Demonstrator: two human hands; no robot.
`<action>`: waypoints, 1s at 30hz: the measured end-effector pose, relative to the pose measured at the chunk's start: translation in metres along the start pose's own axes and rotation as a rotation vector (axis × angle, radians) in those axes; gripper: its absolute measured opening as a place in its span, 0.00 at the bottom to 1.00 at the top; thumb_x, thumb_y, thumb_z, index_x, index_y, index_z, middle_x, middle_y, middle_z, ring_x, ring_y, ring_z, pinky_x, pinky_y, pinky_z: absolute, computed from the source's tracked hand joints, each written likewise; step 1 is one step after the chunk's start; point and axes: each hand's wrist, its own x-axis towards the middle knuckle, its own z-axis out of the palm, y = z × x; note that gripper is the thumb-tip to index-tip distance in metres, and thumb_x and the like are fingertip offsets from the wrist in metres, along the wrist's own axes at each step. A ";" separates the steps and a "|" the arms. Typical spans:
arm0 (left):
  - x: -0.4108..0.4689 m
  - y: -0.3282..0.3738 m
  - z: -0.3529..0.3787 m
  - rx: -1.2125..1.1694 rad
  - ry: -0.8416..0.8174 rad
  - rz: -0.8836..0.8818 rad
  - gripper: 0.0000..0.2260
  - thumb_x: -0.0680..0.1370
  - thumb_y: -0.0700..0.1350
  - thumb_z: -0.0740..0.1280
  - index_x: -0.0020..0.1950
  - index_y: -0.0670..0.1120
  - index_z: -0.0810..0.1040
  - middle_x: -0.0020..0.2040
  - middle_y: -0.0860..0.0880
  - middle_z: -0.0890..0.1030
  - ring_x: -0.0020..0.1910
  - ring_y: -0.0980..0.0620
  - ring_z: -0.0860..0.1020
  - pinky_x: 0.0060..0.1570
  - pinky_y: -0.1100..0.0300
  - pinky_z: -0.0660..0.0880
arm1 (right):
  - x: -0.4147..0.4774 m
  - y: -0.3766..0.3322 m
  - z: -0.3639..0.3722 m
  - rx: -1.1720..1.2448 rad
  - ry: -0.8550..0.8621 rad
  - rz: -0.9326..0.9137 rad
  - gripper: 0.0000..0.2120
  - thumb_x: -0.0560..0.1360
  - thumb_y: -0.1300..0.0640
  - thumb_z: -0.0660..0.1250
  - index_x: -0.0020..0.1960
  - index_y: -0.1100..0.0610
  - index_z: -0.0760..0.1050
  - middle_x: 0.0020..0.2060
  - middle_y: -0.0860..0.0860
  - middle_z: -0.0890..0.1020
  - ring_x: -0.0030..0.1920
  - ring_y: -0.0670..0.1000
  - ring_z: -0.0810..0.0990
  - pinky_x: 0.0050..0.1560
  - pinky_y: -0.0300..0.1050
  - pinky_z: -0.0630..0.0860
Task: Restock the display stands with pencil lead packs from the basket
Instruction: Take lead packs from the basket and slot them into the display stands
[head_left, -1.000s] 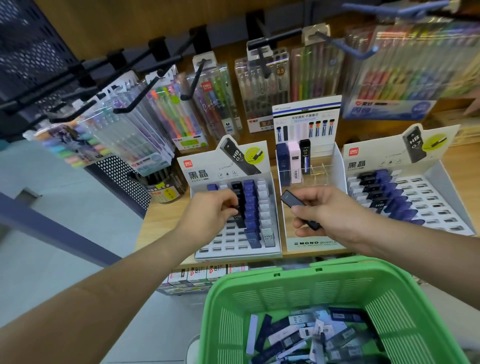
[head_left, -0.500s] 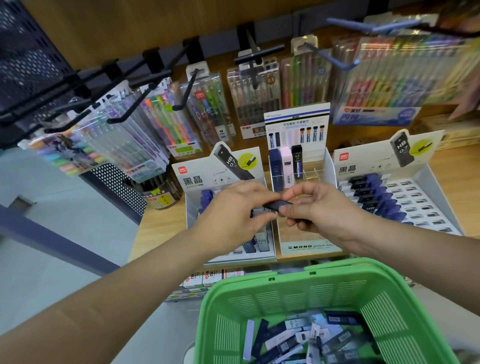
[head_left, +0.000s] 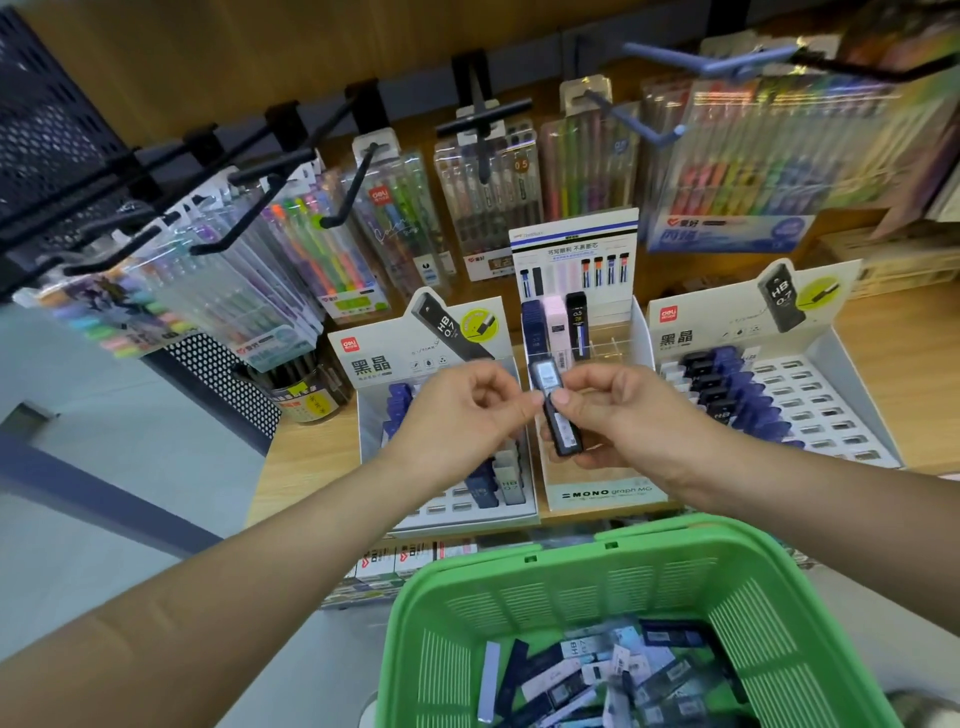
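Above card stands (head_left: 415, 345), left hand (head_left: 457, 415), right hand (head_left: 618, 415): joint pinch on slim dark pack (head_left: 565, 434).

Clear packs of coloured pens (head_left: 400, 223) hang from black hooks (head_left: 348, 192) above the wooden shelf (head_left: 311, 457). A round tub of pens (head_left: 306, 395) stands at the shelf's left edge, beside a black perforated panel (head_left: 223, 369).

Bare left hand (head_left: 457, 415), left forearm (head_left: 234, 597) bare to frame edge, 8 o'clock. Bare right hand (head_left: 623, 415), right forearm (head_left: 805, 499) bare to edge, 3 o'clock. Nails (head_left: 560, 399) short.

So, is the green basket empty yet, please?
Not empty: many lead packs lie in the green basket.
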 end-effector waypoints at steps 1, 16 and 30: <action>0.001 0.003 -0.001 -0.074 0.002 -0.007 0.05 0.75 0.46 0.72 0.45 0.46 0.79 0.32 0.49 0.79 0.30 0.55 0.77 0.32 0.61 0.76 | -0.002 0.001 0.000 -0.048 -0.004 -0.007 0.12 0.77 0.55 0.68 0.60 0.56 0.77 0.47 0.53 0.84 0.41 0.51 0.83 0.31 0.38 0.76; 0.000 0.042 0.035 0.025 -0.277 0.096 0.13 0.65 0.48 0.75 0.43 0.42 0.82 0.34 0.45 0.82 0.32 0.52 0.80 0.35 0.63 0.79 | -0.041 0.013 -0.066 0.027 -0.099 0.119 0.11 0.81 0.58 0.62 0.48 0.60 0.82 0.36 0.56 0.83 0.35 0.49 0.80 0.34 0.39 0.76; 0.052 0.066 0.132 0.574 0.013 0.453 0.07 0.76 0.47 0.70 0.51 0.47 0.84 0.45 0.49 0.85 0.45 0.50 0.80 0.50 0.55 0.77 | -0.055 0.045 -0.178 -0.598 0.278 -0.023 0.06 0.77 0.60 0.68 0.54 0.55 0.80 0.38 0.51 0.77 0.38 0.51 0.75 0.41 0.44 0.72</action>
